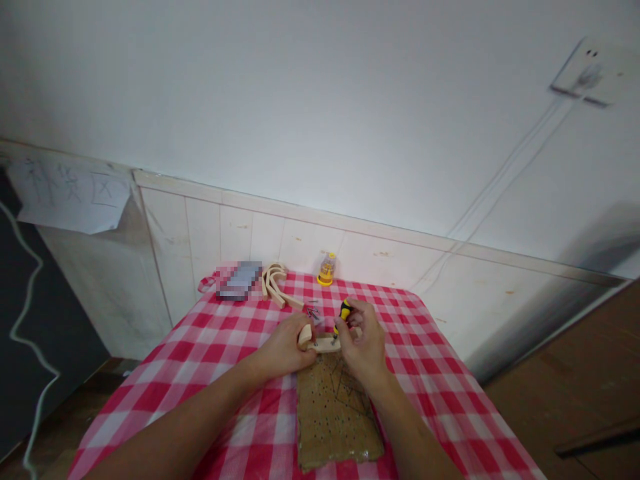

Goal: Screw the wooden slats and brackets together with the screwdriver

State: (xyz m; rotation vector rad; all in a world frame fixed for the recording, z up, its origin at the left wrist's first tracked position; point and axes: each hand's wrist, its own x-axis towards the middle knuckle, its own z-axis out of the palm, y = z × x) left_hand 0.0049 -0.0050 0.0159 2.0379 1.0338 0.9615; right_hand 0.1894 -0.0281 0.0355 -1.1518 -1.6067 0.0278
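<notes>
My right hand (366,339) grips a yellow and black screwdriver (345,311), its tip pointing down at a screw on a pale wooden piece (327,344). The fingers of my left hand (287,347) are closed round the left end of that same wooden piece, which curves upward there. Underneath, a brown cardboard slab (336,413) lies on the cloth, dotted with small holes and dark lines. Several loose screws (313,313) rest just beyond my hands. Whether the screwdriver tip sits in the screw head is too small to tell.
A red and white checked tablecloth (200,373) covers the table. At its far edge are several curved wooden pieces (274,283), a blurred-out flat device (240,280) and a yellow-based clear container (326,269). A white wall (300,120) stands close behind.
</notes>
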